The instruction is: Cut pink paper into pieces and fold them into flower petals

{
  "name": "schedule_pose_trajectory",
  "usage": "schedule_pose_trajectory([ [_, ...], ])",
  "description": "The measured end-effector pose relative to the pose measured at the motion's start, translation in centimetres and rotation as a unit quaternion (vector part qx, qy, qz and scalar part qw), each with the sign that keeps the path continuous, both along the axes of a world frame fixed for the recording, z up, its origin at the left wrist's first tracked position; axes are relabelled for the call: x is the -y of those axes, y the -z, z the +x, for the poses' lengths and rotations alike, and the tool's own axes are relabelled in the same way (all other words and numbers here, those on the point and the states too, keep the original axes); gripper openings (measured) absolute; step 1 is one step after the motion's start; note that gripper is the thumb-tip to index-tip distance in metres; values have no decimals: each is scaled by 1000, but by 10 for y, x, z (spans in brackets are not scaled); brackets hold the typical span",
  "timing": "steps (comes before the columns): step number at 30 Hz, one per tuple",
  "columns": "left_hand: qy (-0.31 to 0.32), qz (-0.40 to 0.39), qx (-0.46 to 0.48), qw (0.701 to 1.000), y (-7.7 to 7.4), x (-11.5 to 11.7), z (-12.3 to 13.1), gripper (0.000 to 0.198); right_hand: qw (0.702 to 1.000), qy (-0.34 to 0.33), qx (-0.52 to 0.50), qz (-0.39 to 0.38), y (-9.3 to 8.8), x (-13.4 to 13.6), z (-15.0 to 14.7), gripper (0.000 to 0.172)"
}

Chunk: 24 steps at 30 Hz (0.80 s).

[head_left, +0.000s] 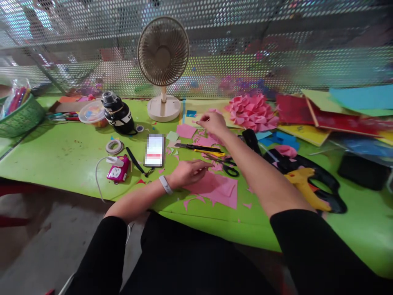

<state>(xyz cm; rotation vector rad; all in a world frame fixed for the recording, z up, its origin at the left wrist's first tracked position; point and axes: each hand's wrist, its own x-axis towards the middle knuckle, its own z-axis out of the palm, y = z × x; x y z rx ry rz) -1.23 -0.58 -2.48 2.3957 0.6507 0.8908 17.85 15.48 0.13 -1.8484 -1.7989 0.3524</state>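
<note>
My left hand point(190, 172), with a white band on the wrist, lies over the upper left edge of a pink paper sheet point(225, 192), its fingers stretched loosely to the right. Further back, my right hand point(214, 123) reaches over pink paper scraps point(205, 140), thumb and fingers pinched together; anything between them is too small to make out. Just right of it is a heap of folded pink paper pieces point(251, 111). Between my hands lie a black and yellow utility knife point(201, 148) and black-handled scissors point(229, 168). A pink square point(186, 131) rests left of my right hand.
A fan point(163, 57) and a black bottle point(118, 114) stand at the back. A phone point(154, 150), a tape roll point(114, 146) and a pink power adapter point(118, 169) lie left. Right are a yellow glue gun point(307, 186) and coloured sheets point(294, 110). Perforated metal point(221, 49) rises behind.
</note>
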Motion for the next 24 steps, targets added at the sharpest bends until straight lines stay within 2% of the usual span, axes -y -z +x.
schedule_pose_trajectory([
  [4,-4,-40,28,999,-1,-4,0,29,999,20,15,-46,4,-2,4,25],
  [7,-1,-32,-9,999,-2,-4,0,28,996,4,24,-91,13,-7,-5,32],
  [11,-8,-25,-47,999,-2,-2,-1,29,994,4,55,-92,23,-11,-19,41],
  [14,-9,-26,-45,999,-2,-2,-1,29,996,15,41,-82,25,-11,-23,37],
  [20,1,-72,15,997,-1,-3,-1,28,999,6,-10,-35,15,-7,-20,8],
  [22,-7,-113,52,992,-2,-5,0,27,999,-4,-32,-16,8,-3,-15,7],
  [24,-32,-167,113,979,-4,-10,-1,27,995,-22,-99,5,0,5,-8,13],
])
